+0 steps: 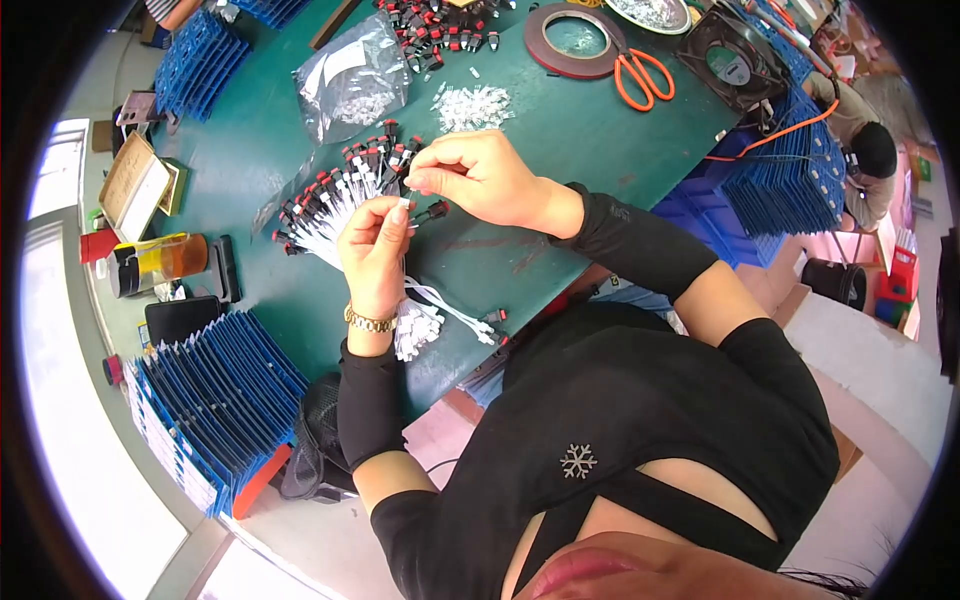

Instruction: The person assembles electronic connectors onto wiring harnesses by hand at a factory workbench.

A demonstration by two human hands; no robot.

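Pinched a small white plastic connector [404,203] in left hand [374,252], just below right hand [478,180] with gathered fingertips; could not tell what was held there.

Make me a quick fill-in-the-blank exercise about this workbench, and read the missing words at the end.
1. The white wires in the fanned bundle end in black and ____ connectors.
2. A gold-coloured band circles the person's ____ wrist.
3. The scissors have ____ handles.
4. In the picture, the tape roll lies to the ____ of the clear plastic bag.

Missing words: red; left; orange; right.
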